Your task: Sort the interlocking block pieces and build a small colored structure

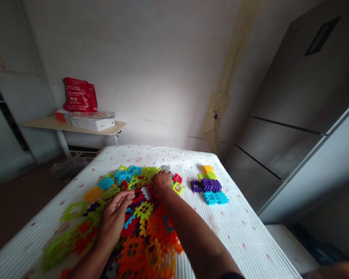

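A wide heap of colourful plastic interlocking building pieces lies on the bed-like surface, with orange window pieces (132, 250) at the near side and blue pieces (128, 174) at the far side. My left hand (116, 207) hovers at the heap's left part, fingers loosely stretched and nothing visible in them. Over the far right part, my right hand (162, 181) reaches in with its fingers curled down. A grey piece (165, 168) shows just beyond those fingers; whether they touch it is unclear. Between the hands lie a white-grey piece (146, 193) and a lime window piece (144, 210).
Apart from the heap, to the right, is a group of purple (211, 185), light-blue (215, 197), lime and yellow pieces on the white ribbed cover (235, 232). A side table (49, 123) with a red bag (79, 95) stands back left. A tall grey cabinet-like unit (279, 128) rises at right.
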`<act>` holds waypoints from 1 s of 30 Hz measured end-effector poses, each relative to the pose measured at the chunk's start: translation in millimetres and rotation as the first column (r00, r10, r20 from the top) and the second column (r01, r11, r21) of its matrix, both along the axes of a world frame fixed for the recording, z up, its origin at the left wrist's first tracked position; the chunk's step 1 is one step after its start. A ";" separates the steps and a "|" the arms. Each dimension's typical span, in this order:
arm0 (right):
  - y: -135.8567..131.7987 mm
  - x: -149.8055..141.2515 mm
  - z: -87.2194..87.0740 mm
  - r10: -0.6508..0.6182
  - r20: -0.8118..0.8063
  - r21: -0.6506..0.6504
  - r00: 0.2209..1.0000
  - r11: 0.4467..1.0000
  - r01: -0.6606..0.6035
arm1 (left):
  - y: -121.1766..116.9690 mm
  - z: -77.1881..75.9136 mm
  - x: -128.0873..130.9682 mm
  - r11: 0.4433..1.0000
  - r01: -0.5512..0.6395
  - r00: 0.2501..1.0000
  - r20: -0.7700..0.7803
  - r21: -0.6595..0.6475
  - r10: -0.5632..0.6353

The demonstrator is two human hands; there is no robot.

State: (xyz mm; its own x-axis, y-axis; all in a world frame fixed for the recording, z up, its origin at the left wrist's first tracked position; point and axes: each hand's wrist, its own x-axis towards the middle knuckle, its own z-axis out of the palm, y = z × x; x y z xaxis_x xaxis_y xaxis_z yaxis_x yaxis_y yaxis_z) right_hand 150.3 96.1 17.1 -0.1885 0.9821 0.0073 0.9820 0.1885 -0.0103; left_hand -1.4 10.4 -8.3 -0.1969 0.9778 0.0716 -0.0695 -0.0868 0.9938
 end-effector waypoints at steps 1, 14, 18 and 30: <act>-1.2 0.9 2.5 -0.013 -0.008 0.028 1.000 1.000 0.013 | 0.0 0.1 -0.2 1.000 0.004 1.000 0.002 0.000 -0.004; -65.4 35.4 3.5 0.351 -0.639 0.459 0.685 0.888 -0.027 | -5.8 -1.8 0.8 0.992 0.077 0.997 0.006 0.102 -0.078; -92.4 33.6 -7.1 0.592 -0.523 0.654 0.614 0.740 -0.156 | -7.8 0.3 1.1 0.985 0.124 0.991 0.041 0.123 -0.130; -110.0 21.4 -11.5 0.484 -0.614 0.520 0.624 0.842 -0.142 | -5.9 1.1 2.7 0.994 0.088 0.991 0.092 0.068 -0.094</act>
State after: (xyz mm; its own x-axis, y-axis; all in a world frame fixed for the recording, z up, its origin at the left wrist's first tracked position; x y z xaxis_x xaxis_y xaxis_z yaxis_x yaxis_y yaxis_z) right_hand 171.6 -13.9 5.6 -0.2518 0.7344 0.6303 0.5780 0.6365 -0.5108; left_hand 1.3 4.6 -7.3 -0.1158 0.9861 0.1194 -0.1740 -0.1385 0.9750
